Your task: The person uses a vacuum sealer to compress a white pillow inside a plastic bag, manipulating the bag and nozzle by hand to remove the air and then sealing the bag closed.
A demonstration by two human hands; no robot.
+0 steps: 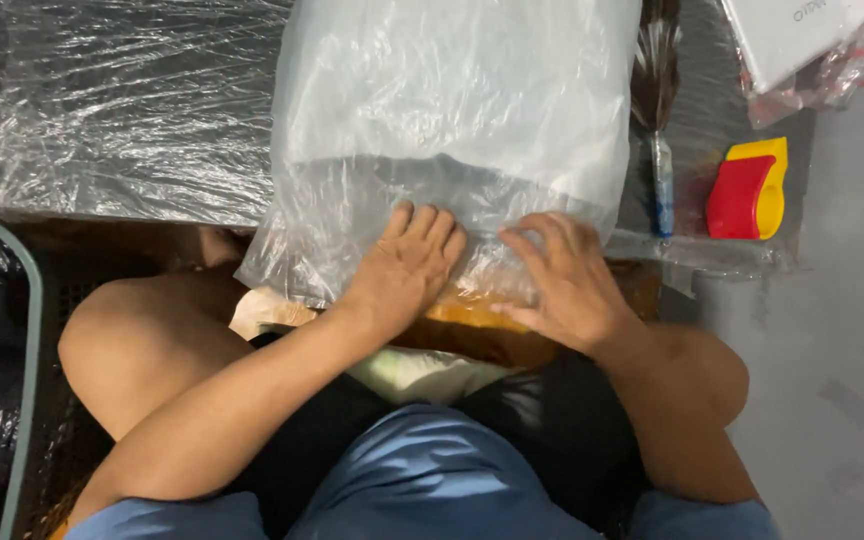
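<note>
- Pressing flat, both hands, left hand [407, 265] and right hand [562, 280], lie spread on the clear plastic bag [452, 110].
- Bag's long axis runs toward 12 o'clock; both hands equally near.

My left hand [407, 265] and right hand [567, 285] bare, no rings or watch, forearms uncovered, short blue sleeves at my shoulders, blue shirt front below the hands, black shorts beneath it, bare knees either side

Before you: plastic-wrapped table [102, 110] bearing clear bag [452, 110], red-yellow tape dispenser [747, 190], white box [792, 35], blue-handled brush [660, 180].
</note>
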